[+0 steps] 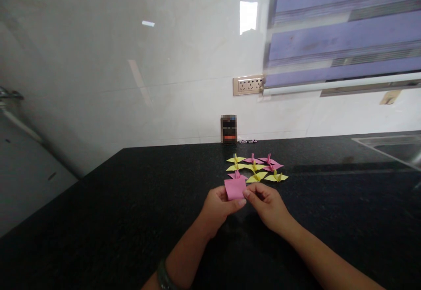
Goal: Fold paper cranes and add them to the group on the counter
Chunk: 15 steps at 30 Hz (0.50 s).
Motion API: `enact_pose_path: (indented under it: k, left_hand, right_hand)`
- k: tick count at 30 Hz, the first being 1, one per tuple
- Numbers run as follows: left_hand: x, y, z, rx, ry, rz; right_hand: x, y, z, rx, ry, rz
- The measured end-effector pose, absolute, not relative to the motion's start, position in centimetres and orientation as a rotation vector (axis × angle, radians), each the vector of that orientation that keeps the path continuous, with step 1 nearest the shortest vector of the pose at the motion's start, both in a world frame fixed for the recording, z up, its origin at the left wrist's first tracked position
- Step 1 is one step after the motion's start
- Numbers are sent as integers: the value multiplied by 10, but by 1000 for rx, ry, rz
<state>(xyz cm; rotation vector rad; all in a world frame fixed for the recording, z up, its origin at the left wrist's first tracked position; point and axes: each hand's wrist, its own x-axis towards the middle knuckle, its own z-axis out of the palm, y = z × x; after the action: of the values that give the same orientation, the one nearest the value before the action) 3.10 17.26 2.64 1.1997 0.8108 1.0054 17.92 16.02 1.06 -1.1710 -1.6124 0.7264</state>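
Observation:
A small folded pink paper (234,188) is held just above the black countertop (131,202). My left hand (219,209) pinches its lower left edge with thumb and fingers closed. My right hand (268,204) grips its right edge, fingers curled. Just beyond the paper lie several folded paper cranes (255,168), some yellow and some pink, set in rows on the counter.
A small dark box (228,129) stands against the glossy white wall at the counter's back. A wall socket (247,85) sits above it, beside a window with purple blinds (342,31). A sink rim (388,143) shows at the far right. The counter's left edge drops off.

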Motion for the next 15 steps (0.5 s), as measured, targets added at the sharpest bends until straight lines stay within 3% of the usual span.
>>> enact_pose_path:
  k: [15]
  left_hand:
    - [29, 174, 24, 1287, 921, 1036]
  right_hand:
    - [177, 159, 9, -1153, -1585, 765]
